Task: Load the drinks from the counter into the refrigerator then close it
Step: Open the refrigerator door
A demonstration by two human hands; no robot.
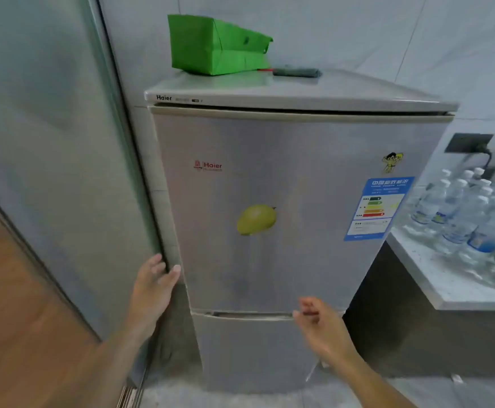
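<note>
Closed refrigerator (pixel 269 201), bottles (pixel 473 213) alongside

Left hand (pixel 153 285) open, fingers straight, reaching forward. Right hand (pixel 321 325) forward, fingers loosely curled, holding nothing.

"Haier" on refrigerator (pixel 284 178) top trim, door

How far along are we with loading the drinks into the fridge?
Done: nothing that shows. The water bottles all stand on the counter, and the refrigerator's upper door is shut. In hand: the left hand is at that door's left edge; the right hand holds nothing. Left: open, load, close.
</note>
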